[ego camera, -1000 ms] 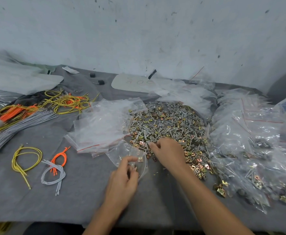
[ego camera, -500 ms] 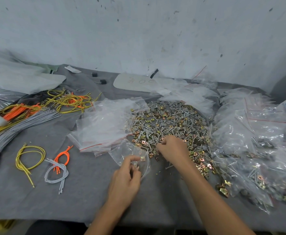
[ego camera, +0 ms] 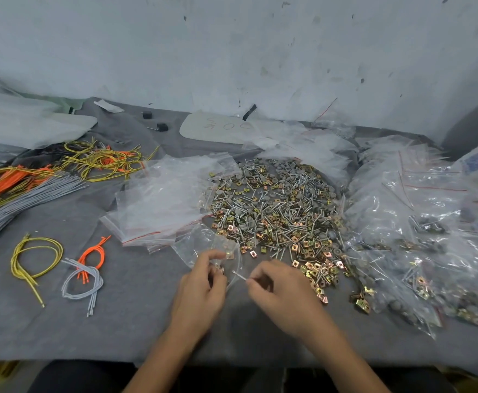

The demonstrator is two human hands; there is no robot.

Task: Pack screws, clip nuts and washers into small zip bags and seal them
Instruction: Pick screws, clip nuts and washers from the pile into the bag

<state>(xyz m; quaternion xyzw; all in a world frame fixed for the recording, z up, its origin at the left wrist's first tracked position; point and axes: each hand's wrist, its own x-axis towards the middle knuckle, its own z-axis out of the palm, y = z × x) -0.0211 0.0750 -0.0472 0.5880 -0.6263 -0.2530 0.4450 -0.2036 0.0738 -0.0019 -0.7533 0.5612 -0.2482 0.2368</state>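
A wide pile of screws, brass clip nuts and grey washers point(ego camera: 277, 211) lies on the grey cloth at centre. My left hand point(ego camera: 200, 287) holds a small clear zip bag point(ego camera: 203, 245) by its mouth, just left of the pile's near edge; a clip nut shows inside it. My right hand point(ego camera: 280, 290) pinches a silver screw point(ego camera: 239, 275) whose tip points at the bag's mouth. A stack of empty zip bags point(ego camera: 166, 199) lies left of the pile.
Filled, sealed bags point(ego camera: 419, 231) are heaped at the right. Bundles of yellow, orange and grey cords point(ego camera: 42, 177) lie at the left, with smaller loops point(ego camera: 81, 276) nearer me. A white card point(ego camera: 218, 127) and wall stand behind. The table edge point(ego camera: 147, 361) runs below my wrists.
My right hand has left the pile and drawn back toward me with a screw, coming up to the bag. My left hand keeps hold of the bag.
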